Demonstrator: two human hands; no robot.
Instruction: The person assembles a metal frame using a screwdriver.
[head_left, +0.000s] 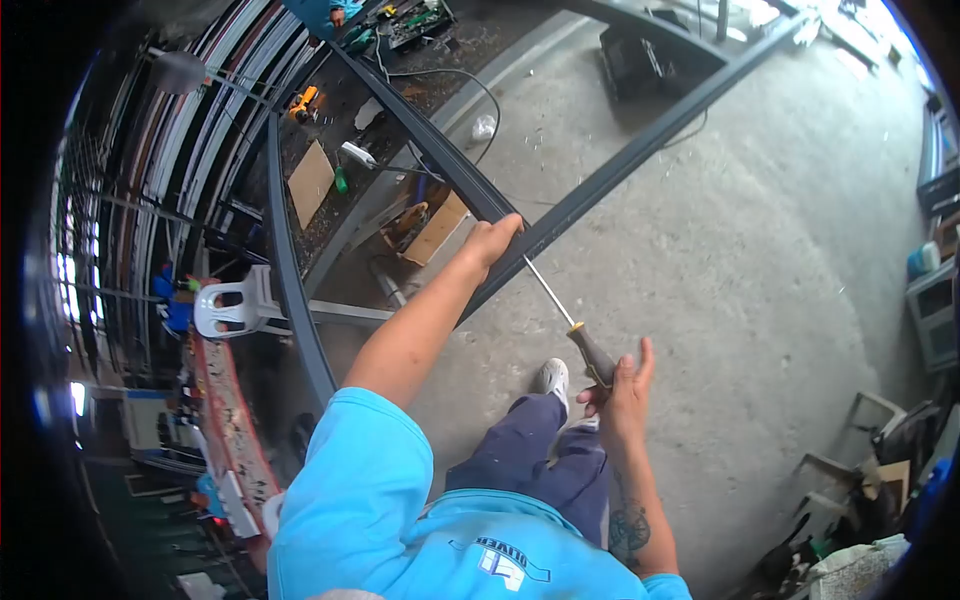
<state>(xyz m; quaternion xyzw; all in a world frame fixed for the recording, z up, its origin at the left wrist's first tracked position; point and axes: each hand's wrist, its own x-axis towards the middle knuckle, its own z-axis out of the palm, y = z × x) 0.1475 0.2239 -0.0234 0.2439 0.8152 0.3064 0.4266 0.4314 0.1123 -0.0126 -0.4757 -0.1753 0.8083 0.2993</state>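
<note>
A dark grey metal frame [620, 165] stretches across the view, its bars meeting at a joint near the middle. My left hand [492, 243] grips the bar at that joint, fingers wrapped around it and partly hidden. In my right hand [622, 395] is a screwdriver [592, 352] with a grey and yellow handle, held by the handle end with the index finger stretched out. The screwdriver's long shaft points up and left, and its tip meets the side of the frame just below my left hand. Whether the tip sits in a screw is too small to tell.
A dark workbench [345, 215] holds a yellow tool [303, 103], a cardboard piece [311, 183] and a green bottle [341, 180]. A cardboard box [436, 228] is below the frame. A white plastic chair [235, 305] stands left. Long profiles fill racks [190, 130]. Clutter lies right.
</note>
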